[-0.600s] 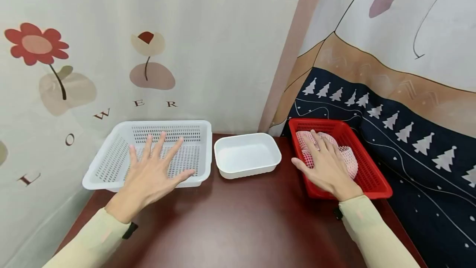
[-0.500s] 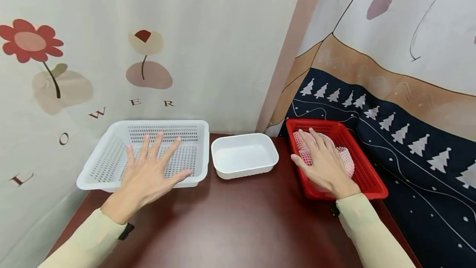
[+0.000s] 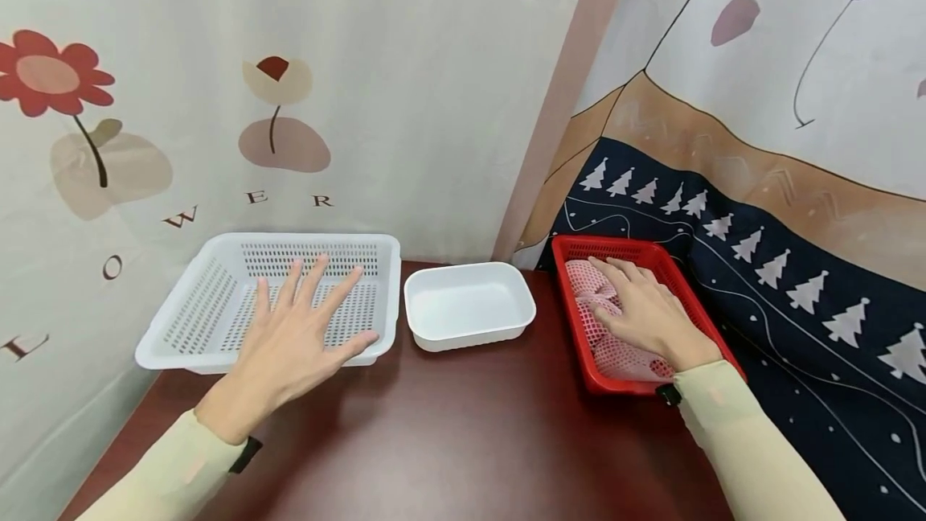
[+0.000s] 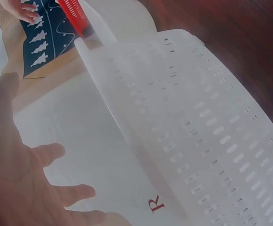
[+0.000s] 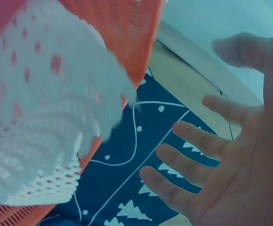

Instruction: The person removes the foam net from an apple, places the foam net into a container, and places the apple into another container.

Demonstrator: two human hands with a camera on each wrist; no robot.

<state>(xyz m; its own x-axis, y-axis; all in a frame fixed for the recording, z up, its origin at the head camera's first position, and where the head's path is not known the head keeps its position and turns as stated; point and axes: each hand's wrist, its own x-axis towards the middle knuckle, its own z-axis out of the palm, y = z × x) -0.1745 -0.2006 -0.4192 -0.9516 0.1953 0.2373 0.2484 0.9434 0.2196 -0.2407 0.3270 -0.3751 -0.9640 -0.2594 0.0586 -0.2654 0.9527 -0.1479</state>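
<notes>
My left hand (image 3: 289,336) hovers over the white perforated basket (image 3: 397,280), its fingers straight and spread, holding nothing. In the left wrist view its palm and fingertips (image 4: 82,192) show apart from the basket wall (image 4: 230,141). At the right, my right hand (image 3: 647,312) is above the red basket (image 3: 615,386), fingers extended and thumb apart. Beneath it lie pink foam-net pieces (image 3: 593,328), partly covered by the hand. From the right wrist, the foam netting (image 5: 46,84) looks close to the camera, and the hand (image 5: 240,169) is bare with relaxed fingers.
Between the baskets stands a small white dish (image 3: 470,308). All three containers sit along the back of a dark red-brown table (image 3: 463,432). A pale printed curtain (image 3: 434,103) hangs behind, and a navy tree-patterned cloth (image 3: 796,360) borders the right side.
My right hand has shifted right across the red basket and turned, its fingers a little more bent, uncovering more foam netting on the left. My left hand stays nearly still while the head view shifts slightly.
</notes>
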